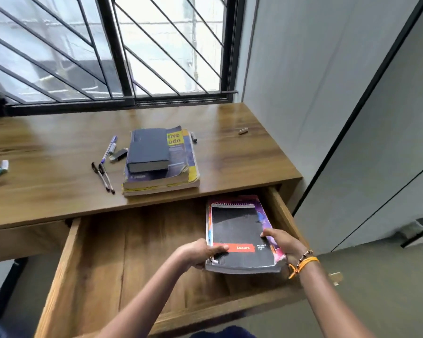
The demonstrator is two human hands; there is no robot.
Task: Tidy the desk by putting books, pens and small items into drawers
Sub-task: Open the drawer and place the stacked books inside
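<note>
Hands: my left hand (200,254) and right hand (282,242) each grip a side of the notebook stack (242,235), fingers curled over its edges.
Stack: I see a black spiral pad on top, lying in the open drawer's (112,252) right end.
Done: I judge one batch nearly stowed.
Left, beyond my hands: the book pile (159,162), pens (103,174), a marker (193,137), a small black item (119,154) on the desk (47,152).
Far left: something blurred I cannot identify.
</note>
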